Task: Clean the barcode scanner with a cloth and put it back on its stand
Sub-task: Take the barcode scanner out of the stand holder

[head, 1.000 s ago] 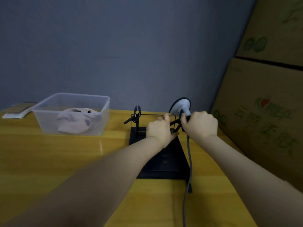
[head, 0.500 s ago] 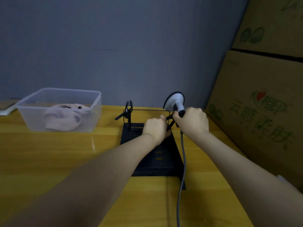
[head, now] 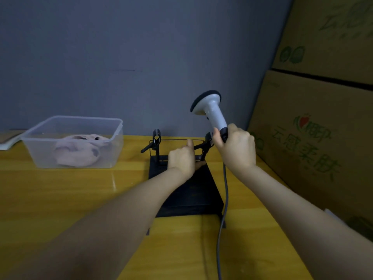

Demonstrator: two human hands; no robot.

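The right hand [head: 235,147], fingers wrapped round the handle, has lifted the barcode scanner [head: 210,112] clear of its stand [head: 187,190], which the left hand [head: 182,160] grips steady, so wiping with the cloth [head: 76,149] in the tub comes next.

Bench [head: 60,199]: yellow wood-grain top, glossy, against a grey wall. On it, left rear: clear plastic tub [head: 36,146] holding a crumpled pinkish cloth [head: 76,152]. Centre: black scanner stand [head: 193,195], flat base with two upright clips at its far edge. Grey cable [head: 223,219] trails across the surface beside the stand's right edge. Far left edge: flat pale item [head: 9,142], partly out of view.
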